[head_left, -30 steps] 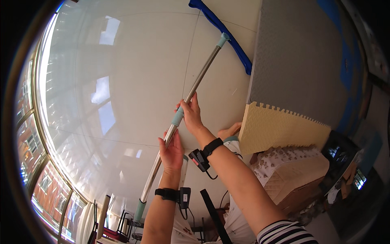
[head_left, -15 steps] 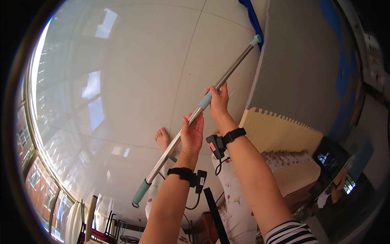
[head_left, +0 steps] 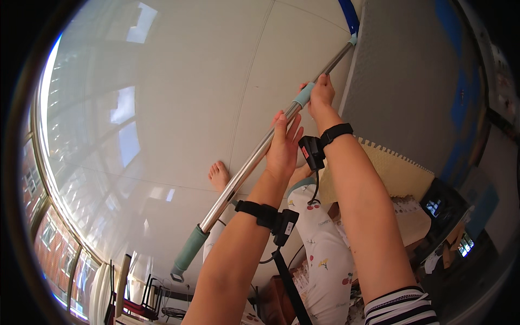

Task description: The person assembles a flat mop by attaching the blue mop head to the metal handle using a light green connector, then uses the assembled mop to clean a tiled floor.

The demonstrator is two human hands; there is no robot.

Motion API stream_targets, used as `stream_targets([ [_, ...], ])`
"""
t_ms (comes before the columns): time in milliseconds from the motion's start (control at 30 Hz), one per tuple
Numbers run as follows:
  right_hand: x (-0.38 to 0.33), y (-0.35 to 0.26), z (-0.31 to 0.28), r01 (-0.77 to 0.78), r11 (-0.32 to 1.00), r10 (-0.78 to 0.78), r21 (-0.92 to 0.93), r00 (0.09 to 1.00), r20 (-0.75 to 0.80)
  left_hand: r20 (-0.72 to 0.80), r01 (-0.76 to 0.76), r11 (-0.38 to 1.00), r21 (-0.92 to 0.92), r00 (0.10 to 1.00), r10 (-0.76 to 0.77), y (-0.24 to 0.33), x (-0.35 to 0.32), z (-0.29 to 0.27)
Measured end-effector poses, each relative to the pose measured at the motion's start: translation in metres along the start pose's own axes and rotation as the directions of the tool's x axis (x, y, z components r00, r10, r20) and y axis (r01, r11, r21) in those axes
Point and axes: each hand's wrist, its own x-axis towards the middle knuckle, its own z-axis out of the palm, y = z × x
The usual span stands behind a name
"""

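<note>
A mop with a long silvery metal pole [head_left: 246, 169] slants from lower left to upper right in front of me. Its green end grip [head_left: 190, 250] has a grey hanging loop, and a pale green collar [head_left: 304, 95] sits partway up. A blue mop head [head_left: 349, 16] is at the far end, cut off by the upper picture edge. Just above the collar, my right hand [head_left: 322, 95] is closed round the thinner part of the pole. Lower down, my left hand [head_left: 284, 143] holds the pole loosely, thumb on one side and fingers rather straight.
Glossy pale floor tiles [head_left: 179, 108] reflect the windows at left. A raised grey surface [head_left: 406, 97] borders the floor at right, beside the mop head. A cream jagged-edged mat [head_left: 387, 168] lies near my right forearm. Chair legs [head_left: 146, 300] stand at lower left; my bare foot [head_left: 219, 176] is beside the pole.
Both hands have moved forward and to the right with the pole. The mop head has shifted up and right, along the edge of the grey surface.
</note>
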Motion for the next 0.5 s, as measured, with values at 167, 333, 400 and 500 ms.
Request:
stream_targets([
  [167, -0.055, 0.041, 0.011, -0.104, 0.974, 0.110, 0.200, 0.994, -0.021, -0.076, -0.002, 0.972, 0.234, 0.997, 0.020, 0.042, -0.055, -0.024],
  [333, -0.136, 0.077, 0.040, -0.184, 0.902, 0.209, 0.389, 0.978, -0.022, -0.063, -0.088, 0.899, 0.430, 0.990, 0.128, 0.102, -0.117, -0.047],
  [400, -0.158, 0.083, 0.054, -0.235, 0.839, 0.269, 0.490, 0.963, 0.001, -0.056, -0.110, 0.854, 0.509, 0.985, 0.161, 0.126, -0.133, -0.043],
  [500, -0.194, 0.077, 0.087, -0.296, 0.766, 0.372, 0.570, 0.928, -0.018, -0.059, -0.149, 0.788, 0.598, 0.972, 0.228, 0.162, -0.153, -0.041],
])
